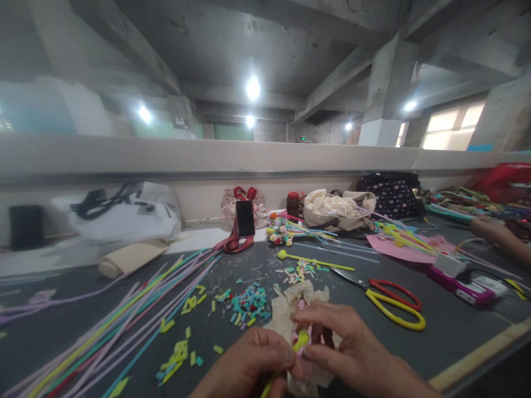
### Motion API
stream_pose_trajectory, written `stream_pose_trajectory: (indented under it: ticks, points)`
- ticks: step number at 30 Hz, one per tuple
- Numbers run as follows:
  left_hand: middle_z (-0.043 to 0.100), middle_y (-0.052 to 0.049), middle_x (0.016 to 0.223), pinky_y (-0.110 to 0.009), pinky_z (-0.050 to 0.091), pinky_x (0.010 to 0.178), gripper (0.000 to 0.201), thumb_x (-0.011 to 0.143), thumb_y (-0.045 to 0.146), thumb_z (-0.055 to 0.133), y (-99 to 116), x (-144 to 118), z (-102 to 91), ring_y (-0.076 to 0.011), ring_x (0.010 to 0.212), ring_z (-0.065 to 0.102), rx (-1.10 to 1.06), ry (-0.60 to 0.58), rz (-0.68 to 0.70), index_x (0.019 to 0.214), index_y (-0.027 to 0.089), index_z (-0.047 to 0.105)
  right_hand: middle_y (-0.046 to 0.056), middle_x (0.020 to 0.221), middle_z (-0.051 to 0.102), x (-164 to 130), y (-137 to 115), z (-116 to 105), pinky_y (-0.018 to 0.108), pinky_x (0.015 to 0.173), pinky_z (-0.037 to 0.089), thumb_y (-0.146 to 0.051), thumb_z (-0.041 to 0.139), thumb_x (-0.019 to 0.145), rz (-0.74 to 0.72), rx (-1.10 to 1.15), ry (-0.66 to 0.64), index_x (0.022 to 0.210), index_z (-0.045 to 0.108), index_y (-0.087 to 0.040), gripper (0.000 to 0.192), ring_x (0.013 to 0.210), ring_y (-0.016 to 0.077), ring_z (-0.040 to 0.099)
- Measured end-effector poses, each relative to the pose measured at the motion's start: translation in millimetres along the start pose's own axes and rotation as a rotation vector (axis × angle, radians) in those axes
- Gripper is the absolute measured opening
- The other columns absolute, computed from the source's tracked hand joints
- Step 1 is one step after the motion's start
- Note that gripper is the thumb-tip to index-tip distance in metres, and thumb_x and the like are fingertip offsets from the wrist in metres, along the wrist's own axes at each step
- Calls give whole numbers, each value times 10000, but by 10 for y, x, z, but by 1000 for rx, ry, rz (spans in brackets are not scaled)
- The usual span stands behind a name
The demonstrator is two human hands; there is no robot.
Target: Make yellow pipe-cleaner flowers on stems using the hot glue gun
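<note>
So both hands meet low and centre, fingertips almost touching, and the thing they share is a thin yellow-green stick [299, 341] with a rounded tip. The left hand [249, 365] is pinched shut on its lower part, and the stick's long axis runs from down by that wrist up and a bit to the right, so the tip pokes out right between the two thumbs. The right hand [346, 348] is curled narrow over the tip end, fingers closed on a bit of pink stuff [306, 331] wrapped there; can't really tell how much of it is in the grip because the fingers hide it. Neither hand is nearer, both are on it, left on the shaft and right on the tip. Directly under and just beyond the hands lies a crumpled beige cloth [290, 301] on the dark surface [448, 331]. Out past the left hand there's a heap of cut pieces [249, 304], teal and yellow, and further left a fan of long straws [136, 315]. Off past the right hand, near but not touching, sit the scissors [392, 304], handles toward the right. Another person's arm [498, 235] shows far right, well apart.
</note>
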State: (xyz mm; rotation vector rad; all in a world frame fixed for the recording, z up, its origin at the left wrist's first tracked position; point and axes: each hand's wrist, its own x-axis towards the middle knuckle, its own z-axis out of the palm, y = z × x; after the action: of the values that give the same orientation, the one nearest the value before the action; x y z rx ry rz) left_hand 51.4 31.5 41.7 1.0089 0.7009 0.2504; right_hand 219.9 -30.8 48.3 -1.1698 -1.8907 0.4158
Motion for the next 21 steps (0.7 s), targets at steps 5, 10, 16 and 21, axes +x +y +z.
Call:
stream_pose_trajectory:
  ticks: [5,10,16,21]
  points:
    - [451,35,317,-163,118,338,182,575,267,543,54,36,-43,-28,279,300,90,-51,-47,560,104,621,39,741,609,19,-2,-5,221,572,405,-168,566,757,-71,-7,-16,957,630,-161,210,620,125,536]
    - [450,36,320,-161,106,334,192,579,286,566,34,43,-48,-24,284,297,44,-22,-47,559,102,619,53,714,622,28,-10,5,245,626,415,-168,557,764,-89,-28,-3,934,638,-139,191,658,145,556]
    - [446,50,345,-145,127,348,162,604,266,585,-80,10,8,-11,313,298,-52,88,15,565,111,612,46,673,612,3,-8,25,231,563,412,-158,557,744,-79,-24,-1,915,646,-121,196,597,134,542]
    - [455,40,319,-158,158,356,200,608,302,595,-90,68,28,-24,296,311,-11,58,161,551,111,606,32,870,654,-13,-18,-42,231,585,451,-90,627,638,93,-28,14,1075,572,-204,455,617,125,572]
